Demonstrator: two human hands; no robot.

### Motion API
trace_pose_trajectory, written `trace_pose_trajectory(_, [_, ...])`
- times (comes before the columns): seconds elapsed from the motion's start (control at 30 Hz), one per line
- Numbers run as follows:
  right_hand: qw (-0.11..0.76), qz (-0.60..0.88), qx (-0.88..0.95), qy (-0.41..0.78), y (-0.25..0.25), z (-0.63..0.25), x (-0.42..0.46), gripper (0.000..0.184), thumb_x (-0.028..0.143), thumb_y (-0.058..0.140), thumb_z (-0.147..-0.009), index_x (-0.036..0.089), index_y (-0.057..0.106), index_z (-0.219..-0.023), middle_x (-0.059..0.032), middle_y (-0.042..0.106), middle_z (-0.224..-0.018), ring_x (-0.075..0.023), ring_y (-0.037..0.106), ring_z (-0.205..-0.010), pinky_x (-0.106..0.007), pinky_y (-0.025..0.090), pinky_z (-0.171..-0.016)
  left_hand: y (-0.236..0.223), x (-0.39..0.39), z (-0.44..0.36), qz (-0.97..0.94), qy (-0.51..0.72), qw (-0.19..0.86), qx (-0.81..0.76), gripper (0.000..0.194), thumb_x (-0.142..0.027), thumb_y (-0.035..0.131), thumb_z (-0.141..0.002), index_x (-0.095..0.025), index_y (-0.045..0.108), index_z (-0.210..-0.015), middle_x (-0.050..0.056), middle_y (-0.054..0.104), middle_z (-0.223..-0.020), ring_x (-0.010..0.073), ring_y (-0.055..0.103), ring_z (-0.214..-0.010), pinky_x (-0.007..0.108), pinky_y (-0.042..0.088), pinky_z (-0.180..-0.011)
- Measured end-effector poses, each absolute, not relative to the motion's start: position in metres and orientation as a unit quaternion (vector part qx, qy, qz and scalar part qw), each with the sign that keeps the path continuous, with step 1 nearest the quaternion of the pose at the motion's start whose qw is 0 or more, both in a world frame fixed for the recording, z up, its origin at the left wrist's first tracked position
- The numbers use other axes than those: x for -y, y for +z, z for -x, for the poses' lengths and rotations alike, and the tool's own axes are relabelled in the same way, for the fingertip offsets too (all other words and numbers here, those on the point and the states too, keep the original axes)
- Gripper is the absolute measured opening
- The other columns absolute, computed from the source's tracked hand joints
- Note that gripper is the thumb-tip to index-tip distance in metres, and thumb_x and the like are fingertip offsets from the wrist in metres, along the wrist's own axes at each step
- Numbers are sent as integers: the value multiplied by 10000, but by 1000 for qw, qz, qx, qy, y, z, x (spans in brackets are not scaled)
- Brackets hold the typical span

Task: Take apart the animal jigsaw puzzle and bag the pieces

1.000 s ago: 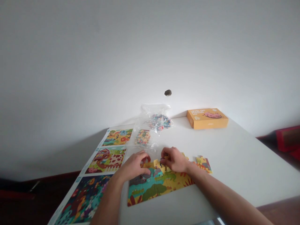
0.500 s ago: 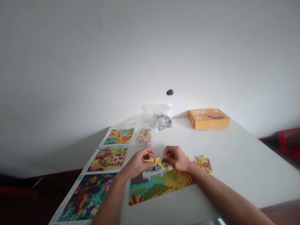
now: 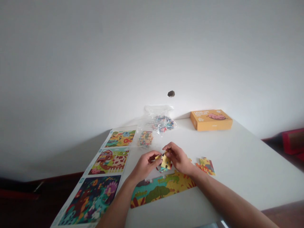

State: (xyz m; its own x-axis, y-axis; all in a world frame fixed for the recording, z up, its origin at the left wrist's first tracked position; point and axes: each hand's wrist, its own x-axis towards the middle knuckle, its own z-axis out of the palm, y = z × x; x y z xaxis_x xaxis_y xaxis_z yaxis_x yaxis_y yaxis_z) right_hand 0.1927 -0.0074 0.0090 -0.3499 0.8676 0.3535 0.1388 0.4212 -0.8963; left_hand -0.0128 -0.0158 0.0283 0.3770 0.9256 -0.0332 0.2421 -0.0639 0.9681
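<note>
Fingers (image 3: 152, 155) of my left hand (image 3: 145, 164) and right hand (image 3: 180, 159) pinch yellow cardboard puzzle pieces (image 3: 165, 162) from both sides, seemingly for steadiness, by the far edge of the multicoloured puzzle section (image 3: 157, 191).

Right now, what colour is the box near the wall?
The box is yellow-orange with a pink picture on top, seen in the head view.

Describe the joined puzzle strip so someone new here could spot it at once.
Start at the white table and find the picture sheet along its left side. Right of that sheet, on the near side of the left hand and right hand, lies the puzzle strip. Unlike the straight-edged sheet, it has a jagged upper edge and a big rounded green bush.
</note>
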Motion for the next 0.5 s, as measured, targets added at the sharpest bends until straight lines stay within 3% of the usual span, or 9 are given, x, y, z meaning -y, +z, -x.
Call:
trace_pose_trajectory(0.13, [451, 373, 698, 412, 7, -190, 8, 201, 368, 518, -952, 208, 532, -1073, -24, 549, -887, -154, 533, -798, -280, 456, -729, 27, 16, 11, -641, 330, 540, -435, 407, -493, 694, -793, -143, 683, -1000, 57, 689, -858, 197, 625, -787, 270, 491, -695])
trace_pose_trajectory(0.23, [442, 382, 716, 383, 11, -190, 9, 211, 370, 530, -949, 206, 540, -1079, -30, 545, -900, -155, 525, -794, -285, 454, -734, 27, 16, 11, -638, 327, 545, -435, 367, -439, 744, -752, -147, 685, -965, 45, 694, -847, 191, 629, -777, 262, 491, -689])
trace_pose_trajectory(0.33, [416, 395, 745, 339, 16, -192, 11, 359, 419, 588, -917, 195, 516, -1189, -52, 547, -964, -174, 524, -838, -307, 458, -774, 27, 15, 15, -616, 379, 509, -466, 294, -379, 741, -761, -153, 696, -944, 36, 697, -852, 176, 632, -761, 255, 495, -681])
trace_pose_trajectory(0.5, [211, 341, 873, 279, 25, -193, 15, 678, 566, 807, -660, 237, 610, -1219, -98, 537, -1155, -270, 510, -1052, -422, 409, -956, 28, 3, 29, -408, 615, 479, -475, 344, -337, 811, -648, -177, 697, -931, 15, 707, -834, 159, 658, -732, 257, 518, -665])
